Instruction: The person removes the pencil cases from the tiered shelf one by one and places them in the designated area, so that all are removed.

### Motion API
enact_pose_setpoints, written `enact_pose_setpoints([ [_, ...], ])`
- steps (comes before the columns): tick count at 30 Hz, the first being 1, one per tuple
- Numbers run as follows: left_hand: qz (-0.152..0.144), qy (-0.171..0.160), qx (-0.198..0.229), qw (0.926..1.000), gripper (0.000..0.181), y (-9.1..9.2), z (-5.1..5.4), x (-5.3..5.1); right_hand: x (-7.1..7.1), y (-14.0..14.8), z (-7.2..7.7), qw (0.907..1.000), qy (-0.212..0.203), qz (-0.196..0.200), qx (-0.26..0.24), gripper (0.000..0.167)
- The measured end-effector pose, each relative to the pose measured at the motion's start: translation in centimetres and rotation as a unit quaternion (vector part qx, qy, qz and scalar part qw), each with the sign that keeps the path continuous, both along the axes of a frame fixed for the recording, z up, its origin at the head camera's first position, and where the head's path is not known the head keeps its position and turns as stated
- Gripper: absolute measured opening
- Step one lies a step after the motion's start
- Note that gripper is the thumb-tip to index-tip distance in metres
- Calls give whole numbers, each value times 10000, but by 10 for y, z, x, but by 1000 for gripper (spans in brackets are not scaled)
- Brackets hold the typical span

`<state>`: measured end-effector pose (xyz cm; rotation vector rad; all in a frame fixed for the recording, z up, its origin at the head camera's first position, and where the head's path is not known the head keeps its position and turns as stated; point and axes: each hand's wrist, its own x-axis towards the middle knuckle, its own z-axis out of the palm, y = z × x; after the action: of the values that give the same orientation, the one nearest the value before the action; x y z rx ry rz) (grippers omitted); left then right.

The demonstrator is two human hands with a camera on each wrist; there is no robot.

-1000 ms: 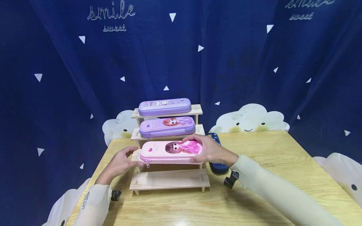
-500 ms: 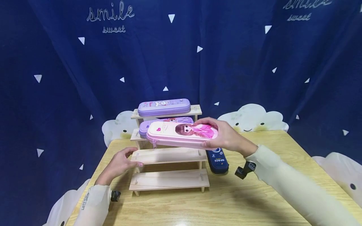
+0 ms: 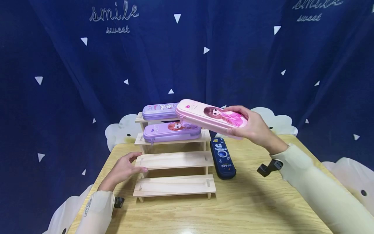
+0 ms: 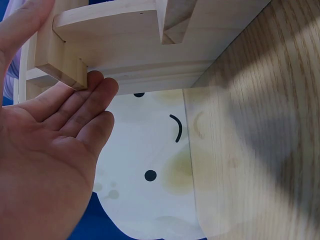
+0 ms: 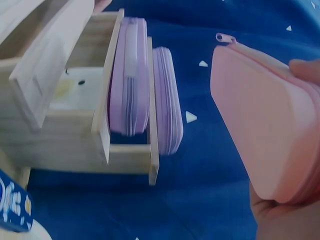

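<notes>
- Navy curtain hung behind; from the head view, I watched the left hand holding the wooden stand at its nine o'clock, and the right hand gripping the pink case, lifted toward two o'clock.
- Left wrist view: fingers touched the stand at ten o'clock.
- Right wrist view: pink case at three, purple cases near eleven.

The pink case hides the right end of the top purple case.

The rack is made of smooth wood, the curtain of cloth; the pink case is covered in something smooth.
</notes>
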<state>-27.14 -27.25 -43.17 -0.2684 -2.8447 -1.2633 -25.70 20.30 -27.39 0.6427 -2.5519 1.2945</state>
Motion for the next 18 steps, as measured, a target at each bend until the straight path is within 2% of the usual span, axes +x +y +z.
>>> enact_pose_setpoints([
  [7,-31,19,-8,10000,86,1,0,1,-4,19,-2,9970,-3,-723,-292,66],
  [11,-26,16,-61,10000,87,-1,-1,1,-7,29,-5,9929,142,-1120,-382,67],
  [18,-1,67,-111,9999,87,0,-3,-1,-10,46,-20,9819,395,-1736,-654,69],
])
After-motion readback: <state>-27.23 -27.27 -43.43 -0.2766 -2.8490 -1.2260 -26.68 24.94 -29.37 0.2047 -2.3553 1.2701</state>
